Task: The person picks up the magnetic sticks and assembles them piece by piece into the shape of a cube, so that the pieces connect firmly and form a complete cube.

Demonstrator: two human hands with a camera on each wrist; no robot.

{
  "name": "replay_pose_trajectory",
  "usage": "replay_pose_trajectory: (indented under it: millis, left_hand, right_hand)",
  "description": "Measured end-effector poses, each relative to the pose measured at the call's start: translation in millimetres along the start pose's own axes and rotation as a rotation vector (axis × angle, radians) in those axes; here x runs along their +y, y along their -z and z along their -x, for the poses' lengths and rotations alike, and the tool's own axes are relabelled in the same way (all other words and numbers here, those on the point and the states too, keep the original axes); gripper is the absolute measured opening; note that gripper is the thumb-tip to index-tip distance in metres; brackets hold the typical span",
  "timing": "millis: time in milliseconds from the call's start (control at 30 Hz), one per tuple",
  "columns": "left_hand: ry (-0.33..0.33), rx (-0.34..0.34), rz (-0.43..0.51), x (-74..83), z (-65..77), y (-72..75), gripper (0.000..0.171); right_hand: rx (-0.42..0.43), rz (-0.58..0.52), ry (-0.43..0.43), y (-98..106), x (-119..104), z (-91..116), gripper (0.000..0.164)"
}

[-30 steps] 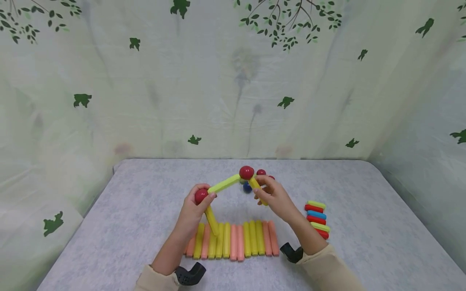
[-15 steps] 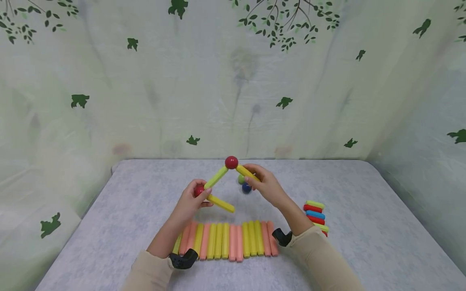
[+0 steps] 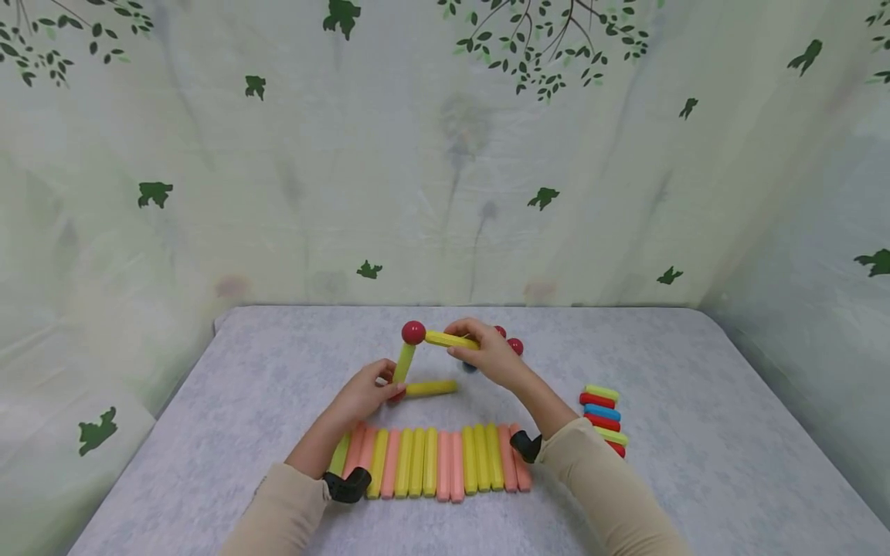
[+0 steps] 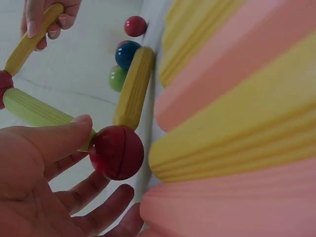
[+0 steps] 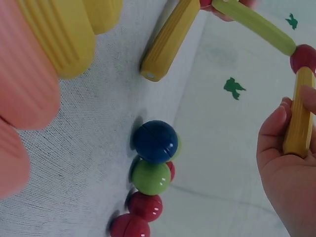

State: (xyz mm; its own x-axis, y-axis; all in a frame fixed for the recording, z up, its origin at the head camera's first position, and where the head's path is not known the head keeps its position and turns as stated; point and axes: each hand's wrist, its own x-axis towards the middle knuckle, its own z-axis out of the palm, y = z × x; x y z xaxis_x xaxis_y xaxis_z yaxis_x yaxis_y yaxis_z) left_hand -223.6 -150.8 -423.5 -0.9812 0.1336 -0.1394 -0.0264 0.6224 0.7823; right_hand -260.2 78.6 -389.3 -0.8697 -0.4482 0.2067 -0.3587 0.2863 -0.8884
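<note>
My left hand [image 3: 365,390] grips the lower red ball [image 4: 117,153], with the thumb lying along the end of a light green stick [image 3: 403,363]. That stick rises to an upper red ball [image 3: 413,333]. From the upper ball a yellow stick [image 3: 436,338] runs right, its far end pinched between the thumb and fingers of my right hand [image 3: 490,357]. A second yellow stick [image 3: 433,388] juts rightward from the lower ball, its other end free. The joined pieces form an open-sided shape held above the table; the left hand mostly covers the lower ball in the head view.
Several yellow and pink sticks [image 3: 445,463] lie in a row before me on the grey table [image 3: 730,463]. Shorter coloured sticks [image 3: 603,413] are stacked side by side at the right. Behind my right hand sit loose balls, including a blue ball [image 5: 155,141] and a green ball [image 5: 151,176].
My right hand has moved left, carrying the upper yellow stick and ball, so the green stick stands steeper. The lower yellow stick has swung from pointing down toward me to pointing right.
</note>
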Motion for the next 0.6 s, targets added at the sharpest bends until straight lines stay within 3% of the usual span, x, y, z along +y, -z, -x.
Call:
replay_pose_trajectory:
  millis: [100,200,267,367,467,600]
  left_hand:
    - [0.015,-0.024,-0.077,-2.9,-1.5,2.0,0.034]
    - [0.006,-0.005,-0.078,1.4,-1.2,8.0,0.043]
    - [-0.069,0.05,-0.041,8.8,-0.8,13.8,0.05]
    - [-0.262,0.133,0.01,24.5,-1.1,20.8,0.061]
    - [-0.428,0.119,-0.043,38.1,-4.1,22.3,0.06]
    - [-0.487,0.063,-0.108,47.2,-10.7,19.1,0.037]
  right_hand:
    - [-0.016,0.008,-0.007,-2,0,0,0.023]
    - [-0.018,0.013,-0.007,-3,-1,0,0.024]
    - [-0.015,0.017,0.0,-4,-2,-1,0.025]
    - [-0.013,0.017,0.014,-5,-5,-1,0.026]
    - [-0.015,0.009,0.033,-5,-7,-1,0.027]
    - [-0.023,-0.012,0.031,-6,-16,2,0.027]
